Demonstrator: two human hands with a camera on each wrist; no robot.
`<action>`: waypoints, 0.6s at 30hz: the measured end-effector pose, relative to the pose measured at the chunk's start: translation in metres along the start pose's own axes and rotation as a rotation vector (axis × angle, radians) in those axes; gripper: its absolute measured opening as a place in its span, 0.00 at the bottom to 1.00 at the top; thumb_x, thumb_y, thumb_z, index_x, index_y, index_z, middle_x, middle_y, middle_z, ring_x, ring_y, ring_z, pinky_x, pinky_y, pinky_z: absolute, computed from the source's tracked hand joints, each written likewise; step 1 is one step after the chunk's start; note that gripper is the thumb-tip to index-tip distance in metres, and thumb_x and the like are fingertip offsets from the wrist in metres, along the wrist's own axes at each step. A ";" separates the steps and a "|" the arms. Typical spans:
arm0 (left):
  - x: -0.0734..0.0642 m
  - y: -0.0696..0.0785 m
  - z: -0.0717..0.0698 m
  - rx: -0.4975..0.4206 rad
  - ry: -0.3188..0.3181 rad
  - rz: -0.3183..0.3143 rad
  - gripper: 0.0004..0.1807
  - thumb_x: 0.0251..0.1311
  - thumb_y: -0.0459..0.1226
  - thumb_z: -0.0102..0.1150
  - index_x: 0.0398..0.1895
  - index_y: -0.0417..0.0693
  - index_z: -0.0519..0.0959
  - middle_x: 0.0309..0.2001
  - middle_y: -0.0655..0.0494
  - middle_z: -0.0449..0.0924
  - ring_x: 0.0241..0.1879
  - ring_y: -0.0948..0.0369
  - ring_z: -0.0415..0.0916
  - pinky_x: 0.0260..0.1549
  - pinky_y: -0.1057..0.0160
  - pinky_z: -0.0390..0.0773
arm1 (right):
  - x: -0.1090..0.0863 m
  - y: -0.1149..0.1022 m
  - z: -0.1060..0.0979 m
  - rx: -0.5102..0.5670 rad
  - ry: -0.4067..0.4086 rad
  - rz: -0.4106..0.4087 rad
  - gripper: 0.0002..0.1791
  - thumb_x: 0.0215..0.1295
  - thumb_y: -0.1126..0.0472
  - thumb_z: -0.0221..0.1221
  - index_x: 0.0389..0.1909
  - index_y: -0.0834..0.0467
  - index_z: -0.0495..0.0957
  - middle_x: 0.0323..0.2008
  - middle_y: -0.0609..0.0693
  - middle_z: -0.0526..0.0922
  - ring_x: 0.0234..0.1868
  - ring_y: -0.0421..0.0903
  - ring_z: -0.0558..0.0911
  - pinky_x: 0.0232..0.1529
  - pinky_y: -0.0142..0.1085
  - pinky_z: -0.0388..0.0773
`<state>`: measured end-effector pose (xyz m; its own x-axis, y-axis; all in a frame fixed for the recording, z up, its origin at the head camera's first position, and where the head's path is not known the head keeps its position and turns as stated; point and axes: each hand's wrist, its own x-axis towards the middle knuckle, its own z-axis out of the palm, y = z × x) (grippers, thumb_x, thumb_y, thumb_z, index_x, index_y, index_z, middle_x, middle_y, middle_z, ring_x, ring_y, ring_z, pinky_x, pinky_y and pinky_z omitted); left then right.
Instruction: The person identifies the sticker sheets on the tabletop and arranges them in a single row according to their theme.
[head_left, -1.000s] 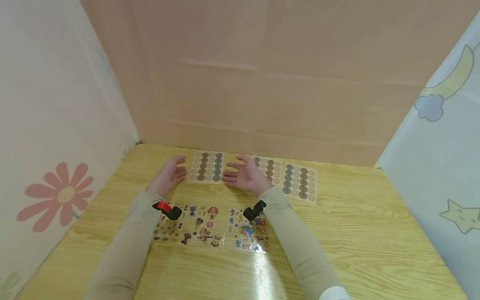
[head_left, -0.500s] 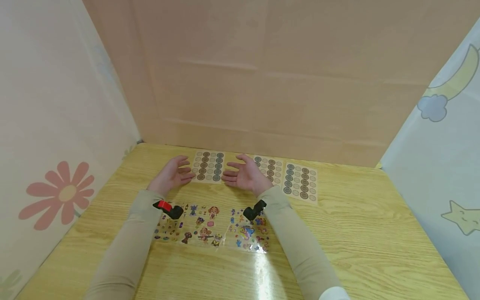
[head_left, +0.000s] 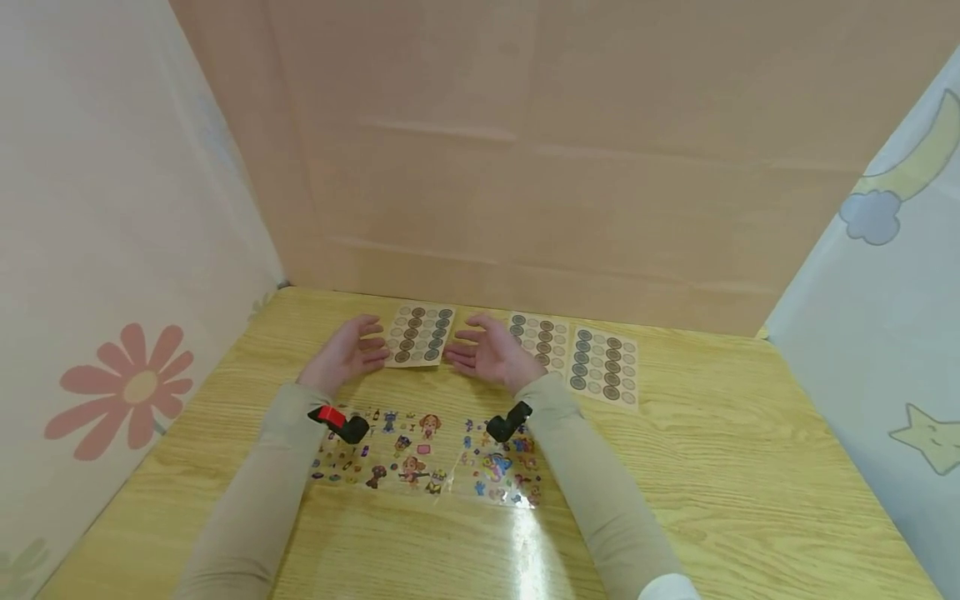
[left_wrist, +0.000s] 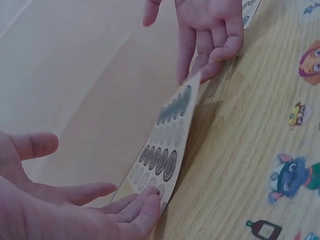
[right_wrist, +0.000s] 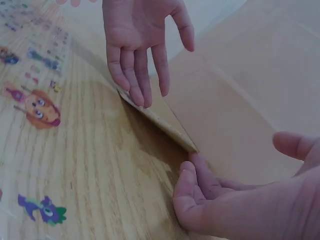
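A sheet of round coin-like prints [head_left: 422, 333] lies between my two hands in the head view, its near edge raised off the table. My left hand [head_left: 347, 354] reaches its left edge; in the left wrist view the fingertips [left_wrist: 150, 197] rest on the printed face, thumb held apart. My right hand [head_left: 491, 350] is palm-up at the opposite edge, its fingertips right at the sheet's corner. From the right wrist view the sheet [right_wrist: 157, 117] slants above its shadow, with the fingers of both hands extended or slightly bent and neither thumb pressing on it.
Two similar coin-print sheets lie to the right, one [head_left: 551, 329] partly behind my right hand, the other [head_left: 603, 367] beyond it. Transparent cartoon sticker sheets [head_left: 405, 450] lie nearer on the wooden table [head_left: 750, 467]. A plain backdrop [head_left: 525, 208] rises at the far edge.
My left hand has moved right to the coin-print sheet's edge. The sheet's near edge has lifted off the table and it has shifted slightly right. My right hand stays nearly in place.
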<state>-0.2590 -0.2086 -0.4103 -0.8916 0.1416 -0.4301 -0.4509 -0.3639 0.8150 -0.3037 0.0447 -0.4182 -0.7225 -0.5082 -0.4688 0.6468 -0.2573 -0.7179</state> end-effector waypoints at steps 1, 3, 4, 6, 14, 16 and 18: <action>0.000 -0.001 0.000 -0.008 -0.005 -0.008 0.37 0.73 0.47 0.40 0.76 0.42 0.40 0.73 0.36 0.38 0.69 0.42 0.48 0.68 0.50 0.53 | 0.001 0.001 0.000 -0.030 0.008 -0.001 0.33 0.70 0.51 0.47 0.71 0.62 0.54 0.64 0.63 0.65 0.62 0.56 0.68 0.64 0.45 0.64; -0.002 -0.002 0.001 -0.003 -0.021 -0.017 0.36 0.74 0.46 0.39 0.76 0.41 0.39 0.73 0.36 0.39 0.69 0.42 0.48 0.68 0.50 0.53 | 0.003 0.004 0.001 -0.079 0.017 -0.006 0.28 0.71 0.56 0.47 0.68 0.63 0.58 0.62 0.62 0.68 0.61 0.56 0.70 0.62 0.44 0.66; -0.003 -0.003 0.002 0.001 -0.031 -0.019 0.36 0.74 0.46 0.38 0.76 0.41 0.39 0.73 0.36 0.39 0.70 0.42 0.48 0.68 0.49 0.53 | 0.004 0.005 0.002 -0.103 0.016 -0.013 0.25 0.72 0.58 0.47 0.66 0.63 0.60 0.62 0.62 0.69 0.60 0.56 0.71 0.62 0.45 0.67; -0.005 -0.004 0.003 0.003 -0.048 -0.020 0.36 0.74 0.46 0.38 0.75 0.41 0.39 0.73 0.36 0.39 0.70 0.42 0.47 0.68 0.49 0.52 | 0.006 0.007 0.005 -0.129 0.014 -0.032 0.22 0.72 0.63 0.48 0.63 0.66 0.62 0.61 0.63 0.70 0.60 0.57 0.72 0.60 0.45 0.70; -0.006 -0.006 0.006 0.017 -0.090 -0.028 0.36 0.74 0.46 0.36 0.75 0.40 0.37 0.73 0.34 0.38 0.70 0.42 0.46 0.68 0.49 0.50 | 0.016 0.017 0.020 -0.260 0.014 -0.112 0.22 0.69 0.73 0.49 0.63 0.69 0.66 0.57 0.66 0.74 0.55 0.59 0.77 0.54 0.45 0.75; -0.006 -0.007 0.008 0.014 -0.092 -0.034 0.36 0.74 0.47 0.36 0.75 0.40 0.38 0.73 0.34 0.38 0.70 0.41 0.46 0.68 0.49 0.50 | 0.018 0.020 0.022 -0.283 0.061 -0.120 0.22 0.67 0.75 0.50 0.63 0.69 0.67 0.51 0.66 0.78 0.48 0.57 0.81 0.51 0.45 0.78; -0.005 -0.008 0.009 0.012 -0.095 -0.035 0.35 0.74 0.46 0.36 0.75 0.40 0.38 0.73 0.34 0.39 0.70 0.42 0.46 0.68 0.49 0.51 | 0.018 0.022 0.023 -0.290 0.106 -0.130 0.24 0.66 0.76 0.51 0.63 0.69 0.66 0.45 0.64 0.79 0.41 0.54 0.82 0.48 0.45 0.80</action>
<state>-0.2510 -0.1986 -0.4112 -0.8752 0.2407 -0.4197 -0.4814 -0.3465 0.8051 -0.2964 0.0110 -0.4308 -0.8256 -0.3941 -0.4038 0.4621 -0.0616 -0.8847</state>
